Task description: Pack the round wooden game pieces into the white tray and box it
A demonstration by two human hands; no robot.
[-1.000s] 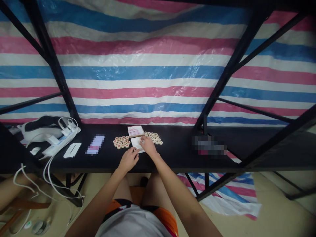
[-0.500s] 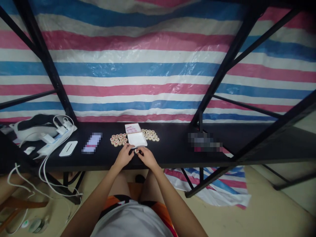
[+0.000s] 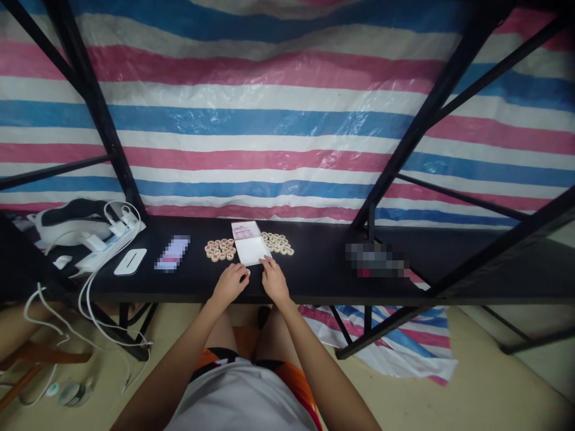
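A small, round Chinese chess piece [image 3: 248, 272] sits at the fingertips of my left hand [image 3: 230, 284], which is closed on it just above the desk's near side. The fingers hide most of the piece. Slightly to the right, my right hand [image 3: 275, 282] has its thumb and fingers on the near right corner of the white box [image 3: 252, 251]. The box lies with its lid folded back, and its white inside shows. Red-marked chess pieces [image 3: 220, 249] are clustered left of the box. Dark-marked chess pieces [image 3: 278, 244] form another cluster along its right side.
On the black desk [image 3: 309, 263], a blurred phone [image 3: 173, 254] and a white flat device [image 3: 130, 262] lie left. Farther left are white cables and a power strip [image 3: 108, 242]. A pixelated object [image 3: 377, 260] lies right. Black metal posts [image 3: 395, 149] frame the striped sheet [image 3: 260, 120].
The chess piece has passed from my right hand to my left. My right hand has moved up to the box's corner, while my left hand has come away from the box's near edge.
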